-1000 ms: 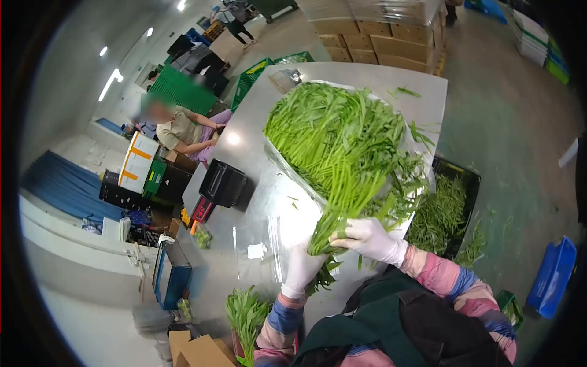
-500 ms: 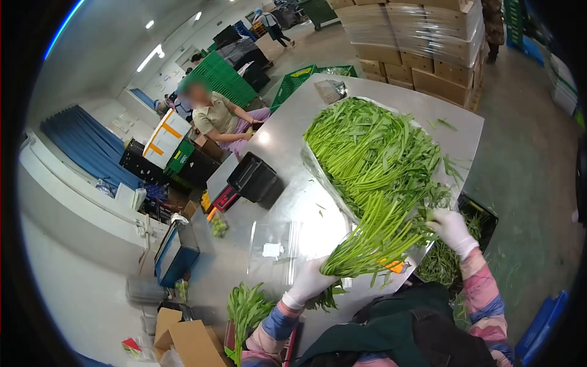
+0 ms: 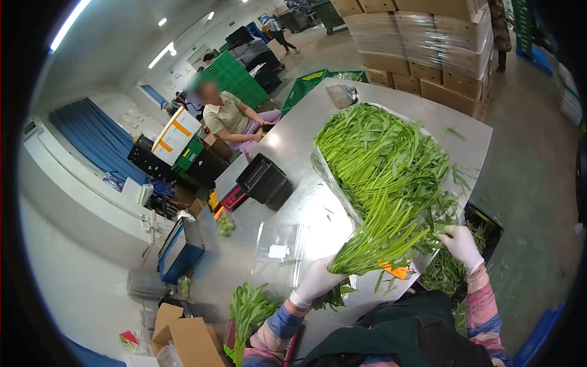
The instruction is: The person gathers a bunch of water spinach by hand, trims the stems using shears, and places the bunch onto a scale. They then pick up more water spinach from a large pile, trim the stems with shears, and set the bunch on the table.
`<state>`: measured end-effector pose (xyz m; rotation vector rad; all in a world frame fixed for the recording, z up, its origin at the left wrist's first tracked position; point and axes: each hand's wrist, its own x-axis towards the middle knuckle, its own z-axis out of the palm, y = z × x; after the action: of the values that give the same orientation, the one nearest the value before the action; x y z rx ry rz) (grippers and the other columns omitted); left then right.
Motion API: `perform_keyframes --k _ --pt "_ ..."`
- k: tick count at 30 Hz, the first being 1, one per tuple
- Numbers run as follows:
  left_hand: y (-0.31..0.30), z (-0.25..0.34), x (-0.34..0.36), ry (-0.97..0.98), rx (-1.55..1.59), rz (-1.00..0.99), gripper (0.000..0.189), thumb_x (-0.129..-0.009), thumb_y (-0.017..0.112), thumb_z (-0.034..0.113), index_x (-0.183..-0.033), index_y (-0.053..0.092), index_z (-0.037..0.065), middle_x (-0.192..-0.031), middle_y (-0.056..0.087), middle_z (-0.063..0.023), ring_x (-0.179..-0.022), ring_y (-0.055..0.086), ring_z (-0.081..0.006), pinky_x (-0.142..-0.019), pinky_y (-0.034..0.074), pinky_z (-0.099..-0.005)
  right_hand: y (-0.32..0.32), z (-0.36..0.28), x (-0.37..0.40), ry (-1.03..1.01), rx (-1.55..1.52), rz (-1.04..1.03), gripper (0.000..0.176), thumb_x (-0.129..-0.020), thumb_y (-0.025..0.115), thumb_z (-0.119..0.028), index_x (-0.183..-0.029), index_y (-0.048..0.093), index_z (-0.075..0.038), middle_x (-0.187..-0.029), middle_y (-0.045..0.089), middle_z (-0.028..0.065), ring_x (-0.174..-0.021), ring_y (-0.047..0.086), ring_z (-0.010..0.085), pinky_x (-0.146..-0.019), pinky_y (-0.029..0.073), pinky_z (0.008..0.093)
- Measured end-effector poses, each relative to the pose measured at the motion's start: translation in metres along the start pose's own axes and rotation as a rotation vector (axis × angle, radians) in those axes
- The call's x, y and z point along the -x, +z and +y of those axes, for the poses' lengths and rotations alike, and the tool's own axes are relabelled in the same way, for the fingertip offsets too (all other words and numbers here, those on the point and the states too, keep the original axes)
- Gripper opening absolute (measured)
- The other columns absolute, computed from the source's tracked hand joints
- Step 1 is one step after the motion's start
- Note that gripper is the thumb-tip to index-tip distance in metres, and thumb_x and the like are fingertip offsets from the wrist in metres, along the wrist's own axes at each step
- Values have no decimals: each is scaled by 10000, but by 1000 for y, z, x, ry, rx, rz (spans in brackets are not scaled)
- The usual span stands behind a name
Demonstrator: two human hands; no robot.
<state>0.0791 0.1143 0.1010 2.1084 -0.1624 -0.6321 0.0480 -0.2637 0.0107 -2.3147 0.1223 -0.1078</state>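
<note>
My gloved left hand (image 3: 319, 281) is closed around a bunch of leafy green stems (image 3: 373, 244), which looks like water spinach, at the near edge of the metal table. The stems fan out toward a large pile of the same greens (image 3: 391, 153), lying on clear plastic. To the right, my gloved right hand (image 3: 461, 246) pinches a green leaf (image 3: 441, 237) by the bunch's right side. An orange-handled item (image 3: 396, 271) lies partly under the stems. Below my right hand stands a black crate (image 3: 494, 235) holding loose trimmed leaves (image 3: 449, 270).
On the metal table (image 3: 452, 113) are a black tub (image 3: 264, 177) on a red scale, a clear plastic bag (image 3: 278, 252) and a smaller bunch of greens (image 3: 249, 306). A seated person (image 3: 229, 116) is across the table. Wrapped cartons (image 3: 422, 46) stand behind; a cardboard box (image 3: 189, 336) is near left.
The camera view has shifted slightly, moving the scene right and down. My left hand keeps its hold on the bunch; my right hand's fingers now show a pinch on a leaf.
</note>
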Motion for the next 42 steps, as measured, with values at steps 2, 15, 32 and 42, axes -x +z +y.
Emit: perform_keyframes --k 2,15,32,42 --pt "-2 1 1 17 -6 16 315 -874 702 66 -1175 664 -19 -961 722 -27 -862 618 -63 -783 520 -251 4 -17 -1 27 -175 -77 209 -868 668 -183 -952 719 2 -766 687 175 -703 681 274 -669 520 381" --pt "-14 -5 7 72 151 95 330 -847 704 61 -1164 676 -27 -986 729 -42 -863 628 -74 -791 517 -249 35 -30 -15 218 -1364 -13 309 -1051 489 -257 -1093 634 12 -831 644 27 -680 589 113 -652 499 264" --pt "-19 10 9 -98 664 317 248 -882 658 72 -1120 654 2 -922 656 -16 -731 609 -94 -631 490 -242 71 -75 -7 255 -1196 -271 297 -1010 590 -208 -1206 680 -5 -913 698 10 -747 612 58 -713 501 207" --pt "10 18 5 -98 598 238 227 -888 657 105 -1099 650 22 -880 642 -11 -671 584 -83 -555 471 -231 109 -142 -11 214 -1107 -615 404 -937 682 -326 -1156 678 14 -859 708 49 -661 650 115 -589 509 242"
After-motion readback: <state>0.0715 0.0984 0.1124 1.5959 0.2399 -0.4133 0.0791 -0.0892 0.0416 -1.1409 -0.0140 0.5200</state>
